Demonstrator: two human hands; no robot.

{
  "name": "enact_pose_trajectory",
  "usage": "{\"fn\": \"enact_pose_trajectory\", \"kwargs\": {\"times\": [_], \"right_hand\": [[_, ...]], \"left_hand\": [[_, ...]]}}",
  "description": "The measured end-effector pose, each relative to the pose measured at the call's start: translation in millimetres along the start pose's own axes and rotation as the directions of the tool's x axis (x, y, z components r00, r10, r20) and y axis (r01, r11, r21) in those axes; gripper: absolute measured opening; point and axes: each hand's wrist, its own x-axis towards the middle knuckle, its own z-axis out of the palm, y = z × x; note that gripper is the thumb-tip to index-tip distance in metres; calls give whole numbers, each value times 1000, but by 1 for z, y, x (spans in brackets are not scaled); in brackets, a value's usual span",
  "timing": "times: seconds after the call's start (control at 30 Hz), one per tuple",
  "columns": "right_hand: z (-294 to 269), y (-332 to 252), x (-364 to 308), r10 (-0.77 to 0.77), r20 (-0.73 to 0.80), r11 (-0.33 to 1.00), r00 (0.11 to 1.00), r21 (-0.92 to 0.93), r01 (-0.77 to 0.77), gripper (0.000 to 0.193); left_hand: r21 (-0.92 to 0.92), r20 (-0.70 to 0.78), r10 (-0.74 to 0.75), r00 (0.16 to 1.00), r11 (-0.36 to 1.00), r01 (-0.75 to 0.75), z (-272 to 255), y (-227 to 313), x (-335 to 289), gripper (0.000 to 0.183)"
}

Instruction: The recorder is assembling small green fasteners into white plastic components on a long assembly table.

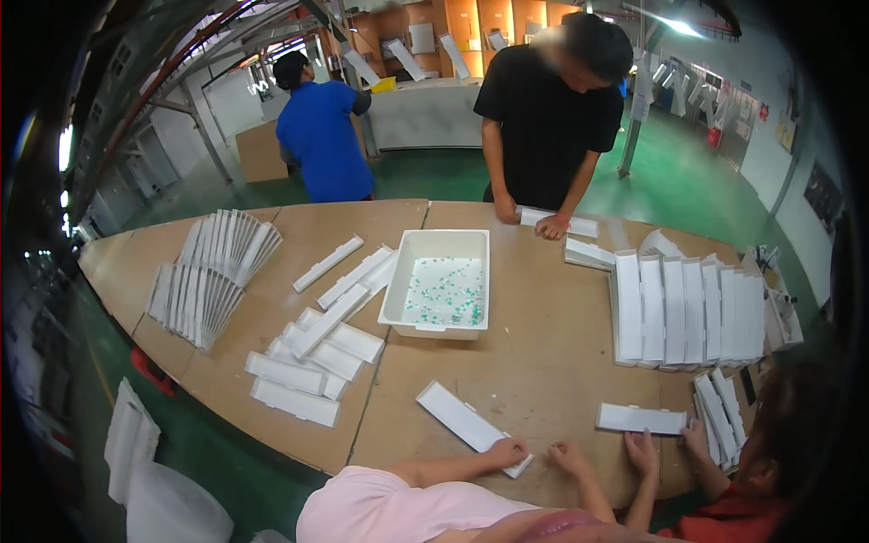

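Observation:
A long white panel (460,416) lies slantwise on the table in front of me. My left hand (507,453) is closed on its near right end, the fingers over the edge. Just right of that end, a small gap away from the panel, is my right hand (567,458). Its fingers are curled together, and anything between them is too small to make out. Beyond the panel stands a white plastic bin (398,312) with small green and white pieces (445,290) scattered over its bottom.
White panels lie in a loose pile (317,348) left of the bin, with fanned stacks (217,271) farther left. A long row of panels (692,308) stands at right. A co-worker in red handles a panel (641,419) close by; another in black (552,127) works across the table.

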Motion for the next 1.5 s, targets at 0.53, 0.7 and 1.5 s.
{"fn": "enact_pose_trajectory", "kwargs": {"times": [0.53, 0.7, 1.5], "right_hand": [[102, -27, -26, 68, -529, 974, 846, 220, 59, 22], [101, -36, -37, -24, -521, 993, 853, 87, 81, 23], [125, -118, -5, -234, -228, 967, 945, 43, 250, 18]], "left_hand": [[14, -715, -38, 698, 998, 69, -115, -47, -64, 22], [-57, -666, -127, 735, 991, 119, -111, -43, -62, 25], [-99, -461, -42, 886, 995, -5, -138, -3, 8, 27]]}}
